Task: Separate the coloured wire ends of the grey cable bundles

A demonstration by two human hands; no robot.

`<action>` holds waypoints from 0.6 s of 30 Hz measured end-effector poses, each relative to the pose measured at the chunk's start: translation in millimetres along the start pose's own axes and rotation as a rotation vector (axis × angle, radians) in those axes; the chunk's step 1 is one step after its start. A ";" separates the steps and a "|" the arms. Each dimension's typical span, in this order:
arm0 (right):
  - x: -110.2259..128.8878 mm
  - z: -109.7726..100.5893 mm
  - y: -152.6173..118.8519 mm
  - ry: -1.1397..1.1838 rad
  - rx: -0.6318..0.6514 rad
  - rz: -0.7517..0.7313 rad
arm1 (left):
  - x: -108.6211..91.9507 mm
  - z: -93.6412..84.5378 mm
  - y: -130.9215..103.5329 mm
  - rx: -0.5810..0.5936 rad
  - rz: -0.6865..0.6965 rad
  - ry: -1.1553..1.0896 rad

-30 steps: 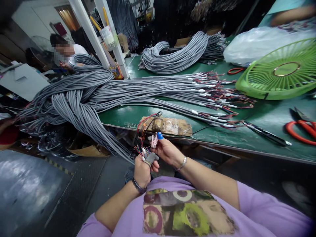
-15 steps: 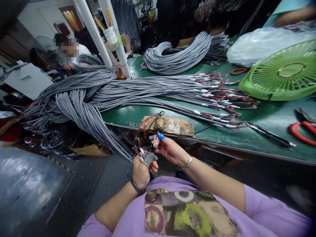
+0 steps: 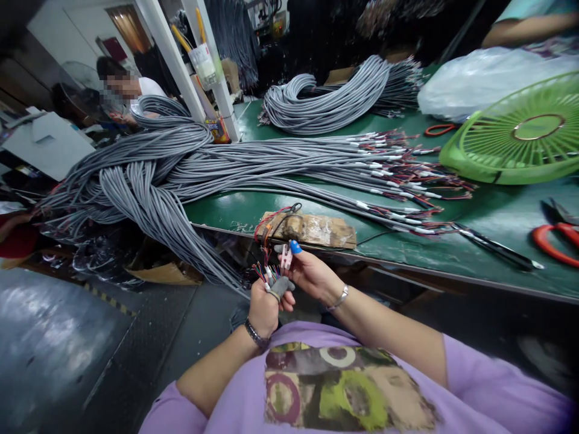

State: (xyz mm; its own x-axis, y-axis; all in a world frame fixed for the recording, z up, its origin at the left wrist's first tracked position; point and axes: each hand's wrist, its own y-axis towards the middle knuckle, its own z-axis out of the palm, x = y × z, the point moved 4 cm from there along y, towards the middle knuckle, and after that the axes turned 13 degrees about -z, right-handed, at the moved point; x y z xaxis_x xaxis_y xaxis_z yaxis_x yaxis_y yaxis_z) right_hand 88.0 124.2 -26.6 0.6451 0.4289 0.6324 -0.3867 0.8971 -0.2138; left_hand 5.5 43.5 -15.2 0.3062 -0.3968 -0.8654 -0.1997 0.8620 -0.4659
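Observation:
My left hand (image 3: pixel 266 306), with a grey covering on a finger or thumb, is closed around a cable end whose thin coloured wires (image 3: pixel 261 274) fan out above the fist. Close by on the right, my right hand (image 3: pixel 314 274) has a blue cover on its thumb and pinches a small pale pink piece (image 3: pixel 286 257), too small to name. The two hands almost meet just off the bench's front edge. A wooden block (image 3: pixel 323 231) with red and black leads lies on the edge beyond them.
Long grey cables (image 3: pixel 271 158) cross the green bench (image 3: pixel 479 259) and hang down at the left. A coiled bundle (image 3: pixel 335 102), a plastic bag (image 3: pixel 488 81), a green fan (image 3: pixel 534 129), red-handled scissors (image 3: pixel 558 241) and a black-handled tool (image 3: pixel 497 247) lie there. Other people work nearby.
My left hand has shifted slightly right and up with the wires, nearer to my right hand. The right hand has barely moved and keeps its pinch on the pink piece.

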 end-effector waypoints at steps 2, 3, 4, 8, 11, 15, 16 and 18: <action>-1.3 -0.4 -1.2 0.017 0.006 0.012 | 0.5 -0.6 0.6 -0.004 0.005 0.004; -1.5 -0.5 -2.3 0.027 0.013 0.025 | 0.8 -1.2 0.3 -0.003 0.007 0.001; -1.2 -0.5 -3.5 0.037 0.024 0.043 | 1.0 -2.1 -0.5 -0.002 0.009 -0.005; 3.8 1.7 -8.5 0.041 0.096 0.114 | 1.4 -6.5 -7.1 -0.007 0.028 -0.024; 8.2 4.3 -10.0 -0.005 0.142 0.131 | 0.1 -9.5 -12.6 -0.036 0.037 -0.034; 11.6 4.2 -8.7 -0.089 0.135 0.038 | -5.3 -10.8 -14.0 -0.093 0.077 -0.078; 11.5 4.1 -8.6 -0.092 0.139 0.018 | -6.3 -10.4 -13.1 -0.103 0.081 -0.081; 10.5 3.8 -8.7 -0.078 0.148 0.007 | -7.1 -9.0 -10.6 -0.117 0.078 -0.077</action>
State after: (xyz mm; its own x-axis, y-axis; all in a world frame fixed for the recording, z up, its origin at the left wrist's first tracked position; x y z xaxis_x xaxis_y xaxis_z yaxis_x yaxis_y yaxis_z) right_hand 95.6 120.5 -15.2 0.5908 0.4203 0.6887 -0.4875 0.8661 -0.1104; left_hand -2.9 34.4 -5.8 0.3547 -0.3008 -0.8853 -0.3317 0.8448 -0.4199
